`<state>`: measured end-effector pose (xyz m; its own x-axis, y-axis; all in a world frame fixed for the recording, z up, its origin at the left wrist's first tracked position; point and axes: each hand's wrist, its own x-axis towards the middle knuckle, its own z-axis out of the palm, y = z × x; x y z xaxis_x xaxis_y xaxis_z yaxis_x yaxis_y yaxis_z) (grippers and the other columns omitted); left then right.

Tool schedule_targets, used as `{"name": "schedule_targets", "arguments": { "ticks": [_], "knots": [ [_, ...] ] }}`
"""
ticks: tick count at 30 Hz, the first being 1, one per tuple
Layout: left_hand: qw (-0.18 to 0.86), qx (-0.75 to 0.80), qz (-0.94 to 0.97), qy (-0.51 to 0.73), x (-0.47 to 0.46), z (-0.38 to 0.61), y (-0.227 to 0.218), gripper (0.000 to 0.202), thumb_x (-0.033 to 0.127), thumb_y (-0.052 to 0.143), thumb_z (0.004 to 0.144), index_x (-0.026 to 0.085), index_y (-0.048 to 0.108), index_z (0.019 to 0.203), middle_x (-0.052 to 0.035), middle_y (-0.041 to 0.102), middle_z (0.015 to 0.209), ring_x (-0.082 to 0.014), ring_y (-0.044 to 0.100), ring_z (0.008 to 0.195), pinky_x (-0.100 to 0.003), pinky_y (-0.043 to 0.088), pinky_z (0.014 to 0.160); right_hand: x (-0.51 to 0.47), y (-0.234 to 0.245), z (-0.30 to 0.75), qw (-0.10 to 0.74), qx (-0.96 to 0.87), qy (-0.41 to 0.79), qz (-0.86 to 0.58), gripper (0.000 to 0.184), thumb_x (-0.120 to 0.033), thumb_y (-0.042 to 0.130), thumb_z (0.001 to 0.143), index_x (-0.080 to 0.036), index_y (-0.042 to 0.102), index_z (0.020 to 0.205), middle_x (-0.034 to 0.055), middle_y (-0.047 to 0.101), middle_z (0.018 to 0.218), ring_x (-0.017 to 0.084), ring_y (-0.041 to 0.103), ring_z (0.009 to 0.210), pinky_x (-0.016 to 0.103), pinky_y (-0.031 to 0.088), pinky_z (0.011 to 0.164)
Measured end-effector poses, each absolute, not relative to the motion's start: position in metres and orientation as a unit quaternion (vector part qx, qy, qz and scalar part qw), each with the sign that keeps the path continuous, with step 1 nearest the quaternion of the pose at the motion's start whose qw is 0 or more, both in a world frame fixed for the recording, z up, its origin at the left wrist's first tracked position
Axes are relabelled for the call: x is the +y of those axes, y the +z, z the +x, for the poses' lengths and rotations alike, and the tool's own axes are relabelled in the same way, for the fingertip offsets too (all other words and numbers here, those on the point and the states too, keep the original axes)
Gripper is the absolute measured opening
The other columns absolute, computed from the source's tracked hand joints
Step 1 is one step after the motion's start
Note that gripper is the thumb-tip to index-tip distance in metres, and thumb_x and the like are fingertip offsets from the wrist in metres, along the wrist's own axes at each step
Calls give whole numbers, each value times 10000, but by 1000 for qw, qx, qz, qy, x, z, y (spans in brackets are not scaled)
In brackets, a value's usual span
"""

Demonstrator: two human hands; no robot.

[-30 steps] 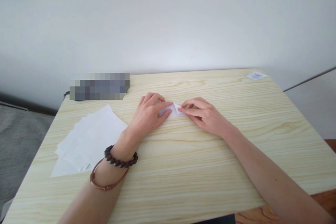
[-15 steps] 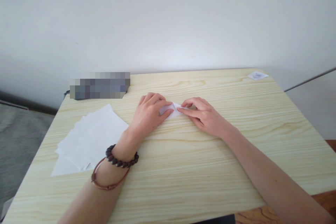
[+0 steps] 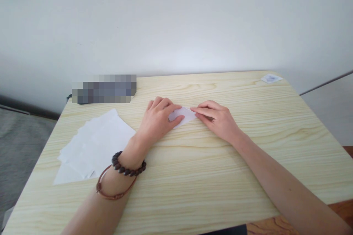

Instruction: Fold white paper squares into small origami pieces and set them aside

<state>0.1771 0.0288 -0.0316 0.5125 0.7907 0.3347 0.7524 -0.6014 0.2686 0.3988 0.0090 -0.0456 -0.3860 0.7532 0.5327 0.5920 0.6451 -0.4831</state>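
Observation:
A small folded piece of white paper [image 3: 185, 115] lies at the middle of the wooden table [image 3: 193, 176], between my hands. My left hand [image 3: 158, 117] grips its left end, thumb on the near side and fingers on the far side. At the right end, the thumb and fingertips of my right hand [image 3: 216, 119] pinch the paper's tip. Parts of the paper are hidden under the fingers. A dark beaded bracelet [image 3: 125, 171] and a brown cord bracelet [image 3: 116, 196] circle my left wrist.
Several white paper sheets [image 3: 96, 143] lie fanned out to the left. A blurred dark object [image 3: 107, 91] stands at the back left. A small diamond-shaped folded paper [image 3: 271, 78] rests at the back right corner. The white wall [image 3: 176, 22] rises behind the table.
My right hand's fingers have come together at the paper's right tip. The diagonal edge seen before on the paper no longer shows, and its top looks smooth. My left hand has barely moved.

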Motion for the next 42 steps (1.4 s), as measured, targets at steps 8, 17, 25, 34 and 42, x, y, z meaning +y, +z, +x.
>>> {"name": "schedule_targets", "arguments": {
  "ticks": [8, 17, 25, 34, 42],
  "knots": [
    [34, 444, 868, 220, 29, 177, -34, 250, 339, 616, 873, 198, 684, 1068, -58, 660, 952, -225, 541, 930, -359, 433, 847, 9, -44, 401, 333, -865, 121, -355, 366, -51, 484, 901, -232, 678, 1154, 87, 634, 1095, 189, 576, 981, 367, 516, 855],
    [35, 440, 872, 212, 29, 176, -32, 236, 345, 592, 894, 275, 683, 1100, -42, 635, 929, -215, 526, 908, -354, 416, 827, 10, -42, 403, 309, -871, 114, -364, 397, -24, 471, 881, -216, 676, 1161, 90, 634, 1068, 197, 557, 965, 387, 493, 885],
    [29, 446, 868, 216, 29, 177, -33, 216, 343, 612, 879, 265, 706, 1057, -42, 630, 901, -210, 535, 883, -347, 418, 798, 8, -39, 404, 276, -882, 95, -370, 400, -50, 485, 875, -237, 669, 1176, 80, 634, 1085, 211, 554, 989, 411, 474, 907],
    [28, 447, 867, 220, 29, 178, -33, 213, 356, 605, 884, 268, 718, 1041, -44, 619, 888, -204, 534, 865, -343, 416, 787, 8, -39, 404, 264, -883, 87, -377, 371, -65, 508, 870, -224, 681, 1157, 81, 640, 1080, 215, 552, 1003, 412, 458, 914],
    [36, 459, 862, 211, 26, 179, -31, 231, 385, 577, 895, 268, 730, 1023, -56, 629, 916, -211, 535, 883, -351, 405, 794, 7, -37, 401, 256, -880, 91, -390, 367, -62, 506, 864, -243, 696, 1122, 71, 647, 1075, 223, 547, 1007, 417, 460, 898]
  ]
}}
